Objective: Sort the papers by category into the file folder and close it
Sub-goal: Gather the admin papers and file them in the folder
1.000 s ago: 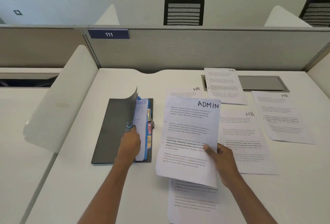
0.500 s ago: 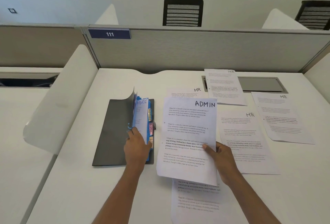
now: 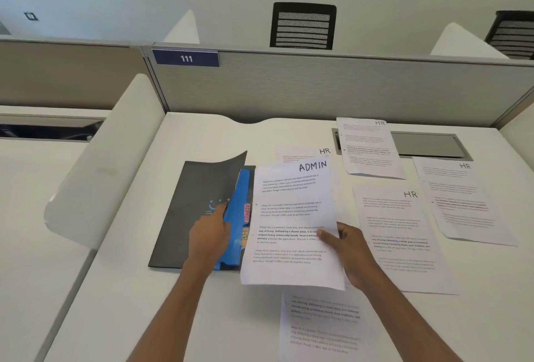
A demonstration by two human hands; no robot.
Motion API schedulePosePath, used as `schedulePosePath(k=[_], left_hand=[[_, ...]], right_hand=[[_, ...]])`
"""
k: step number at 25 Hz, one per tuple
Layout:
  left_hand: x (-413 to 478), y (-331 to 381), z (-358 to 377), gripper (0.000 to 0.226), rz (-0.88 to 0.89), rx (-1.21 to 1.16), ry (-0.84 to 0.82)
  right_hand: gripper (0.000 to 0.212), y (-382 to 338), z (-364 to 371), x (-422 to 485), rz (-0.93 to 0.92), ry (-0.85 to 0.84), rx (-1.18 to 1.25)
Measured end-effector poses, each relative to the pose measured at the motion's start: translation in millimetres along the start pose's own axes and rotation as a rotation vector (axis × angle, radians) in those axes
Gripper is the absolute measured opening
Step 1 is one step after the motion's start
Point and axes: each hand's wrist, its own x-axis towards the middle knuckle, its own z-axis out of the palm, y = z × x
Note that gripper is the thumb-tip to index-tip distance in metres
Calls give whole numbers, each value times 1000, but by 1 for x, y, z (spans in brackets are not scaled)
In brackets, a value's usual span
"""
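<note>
Both our bare forearms reach forward from the bottom edge, drawing a little closer together. Our left hand, back upward, lies at the open file folder. One finger stretches straight ahead and the others are hidden behind a blue divider. Our right hand pinches the ADMIN sheet at its right edge, thumb on the printed face, fingers behind.
</note>
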Motion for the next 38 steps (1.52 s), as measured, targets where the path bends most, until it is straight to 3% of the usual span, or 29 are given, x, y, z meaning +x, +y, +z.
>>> schedulePosePath(k=[3,6,12,19,27,33,38], left_hand=[[4,-5,-14,27,-25,-150,-39],[6,-6,-28,27,-25,-261,-69],[11,-11,-32,24,1,-262,-84],[11,-14,-37,32,6,-277,-68],[3,-7,-36,44,25,-283,-80],[0,-2,-36,44,31,-282,-74],[1,4,-34,44,46,-300,-59]], right_hand=[[26,-13,13,15,27,-23,-40],[24,-27,30,30,44,-45,-75],[26,-48,71,62,-24,-63,-344],[12,-55,97,79,-203,116,-601],[12,-20,137,63,-295,119,-577],[20,-11,170,59,-213,155,-503],[31,-2,179,66,-211,22,-472]])
